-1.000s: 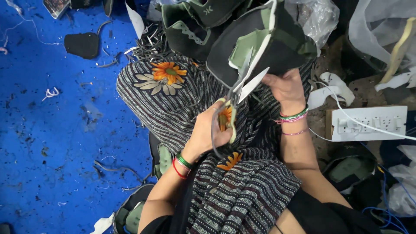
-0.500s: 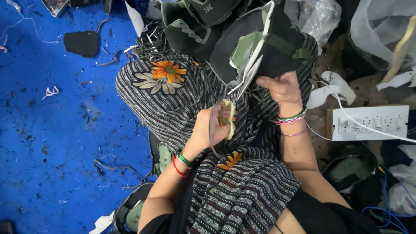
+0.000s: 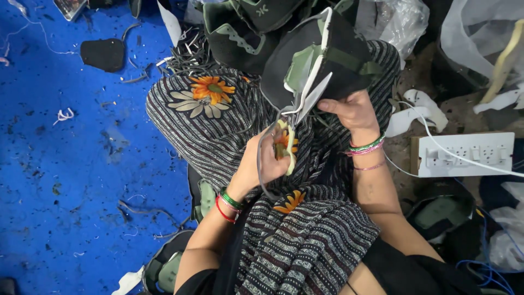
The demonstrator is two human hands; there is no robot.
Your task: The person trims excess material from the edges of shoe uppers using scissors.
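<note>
My left hand (image 3: 261, 164) grips a pair of scissors (image 3: 310, 101) by yellowish handles, with the blades pointing up and right. The blades sit on the pale edge of a black and green shoe upper (image 3: 341, 52). My right hand (image 3: 353, 111) holds this upper from below, just above my lap. Both wrists wear coloured bangles. A striped cloth with orange flowers (image 3: 207, 104) covers my knees under the work.
More black and green shoe uppers (image 3: 251, 22) are piled at the top. A white power strip (image 3: 464, 155) with a white cable lies at the right. Blue floor mat (image 3: 65, 164) at the left carries scraps and a black piece (image 3: 102, 53). Plastic bags (image 3: 406, 19) sit top right.
The scissor blades have drawn closer together on the upper's pale edge. The upper has tilted slightly. Both hands stay in about the same place.
</note>
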